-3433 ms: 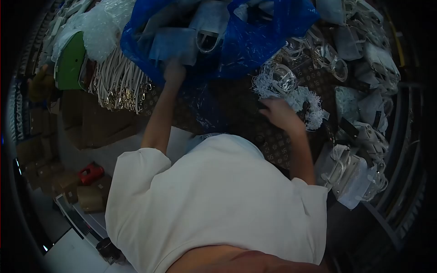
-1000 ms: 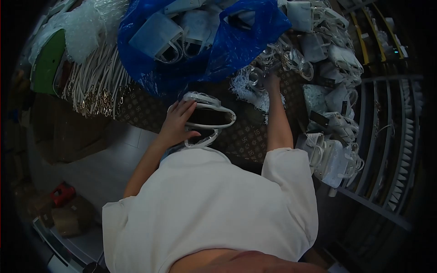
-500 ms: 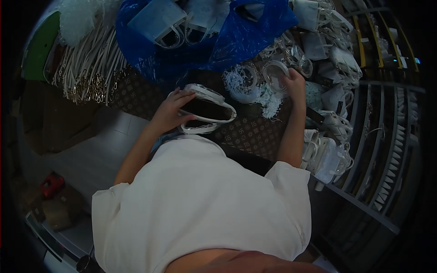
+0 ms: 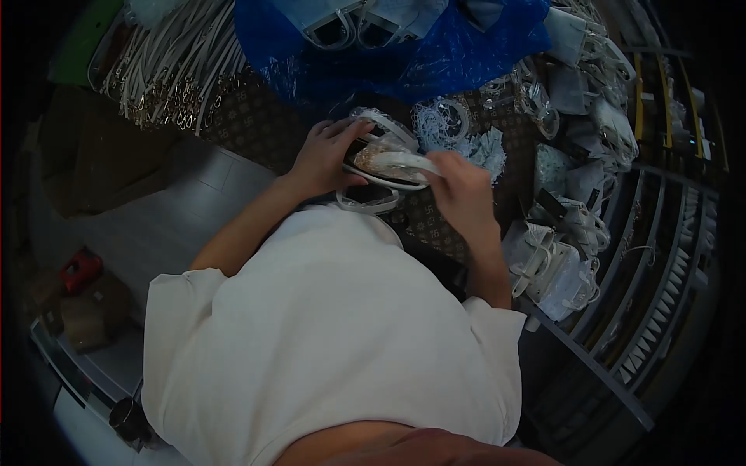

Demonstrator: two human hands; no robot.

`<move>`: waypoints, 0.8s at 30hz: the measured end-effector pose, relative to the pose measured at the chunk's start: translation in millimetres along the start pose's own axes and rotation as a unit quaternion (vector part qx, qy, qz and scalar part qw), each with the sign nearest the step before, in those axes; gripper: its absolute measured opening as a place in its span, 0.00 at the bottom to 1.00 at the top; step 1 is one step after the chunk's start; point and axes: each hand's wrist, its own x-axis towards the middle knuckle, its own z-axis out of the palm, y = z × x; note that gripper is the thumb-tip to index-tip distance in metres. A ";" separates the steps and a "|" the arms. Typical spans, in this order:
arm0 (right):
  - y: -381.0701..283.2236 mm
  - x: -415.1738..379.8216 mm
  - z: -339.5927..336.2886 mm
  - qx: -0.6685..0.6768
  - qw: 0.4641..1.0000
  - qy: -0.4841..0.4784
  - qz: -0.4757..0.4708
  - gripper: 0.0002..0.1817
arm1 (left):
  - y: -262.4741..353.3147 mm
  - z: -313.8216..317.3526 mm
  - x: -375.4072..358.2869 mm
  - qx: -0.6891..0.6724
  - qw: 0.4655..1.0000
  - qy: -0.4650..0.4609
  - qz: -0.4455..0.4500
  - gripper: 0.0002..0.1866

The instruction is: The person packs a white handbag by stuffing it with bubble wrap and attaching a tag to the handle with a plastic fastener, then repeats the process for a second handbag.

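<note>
A white handbag (image 4: 406, 186) stands in front of my body, its mouth facing up and a looped handle (image 4: 365, 208) hanging on the near side. My left hand (image 4: 320, 161) is closed around the bag's left rim, thumb near me and fingers on the far side. Between the finger and thumb of my right hand (image 4: 465, 193) is a coiled white strap (image 4: 400, 161) in clear plastic. Gold-coloured metal shows through the wrapping. The coil lies at the bag's mouth, partly inside; its lower part is hidden.
Shredded white paper (image 4: 443, 123) lies just beyond the bag on the patterned brown table cover (image 4: 252, 116). Many straps with metal clasps (image 4: 179, 62) are heaped at left. A blue plastic sack (image 4: 311, 74) holds white bags. More white bags (image 4: 559, 264) and racks (image 4: 660, 295) are at right.
My right hand has brought the wrapped strap leftward from beside the shredded paper to the handbag's mouth. My left hand has stayed on the bag's rim. The camera view has shifted.
</note>
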 end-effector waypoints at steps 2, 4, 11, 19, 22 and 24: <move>-1.4 -0.5 26.9 -0.062 0.996 -0.059 -0.009 0.09 | -2.5 1.7 -2.2 -0.017 1.000 0.002 0.008 0.45; -6.0 2.5 50.4 -0.125 0.985 -0.120 -0.021 0.09 | -2.5 2.3 -2.9 -0.035 0.999 0.008 0.013 0.44; 29.3 11.2 135.9 0.052 0.964 -0.251 0.067 0.16 | 4.8 4.5 -2.7 -0.065 0.997 -0.028 0.004 0.42; 53.7 10.6 149.6 -0.672 0.569 -0.225 -0.417 0.28 | 5.7 3.5 1.0 -0.072 0.997 -0.022 0.000 0.41; 62.7 8.5 158.1 -0.629 0.617 -0.255 -0.398 0.27 | 4.9 5.6 -3.3 -0.050 0.998 -0.035 0.001 0.41; 59.1 23.4 149.8 -0.512 0.686 -0.369 -0.363 0.26 | 6.1 5.7 -2.0 -0.046 0.998 -0.047 -0.015 0.42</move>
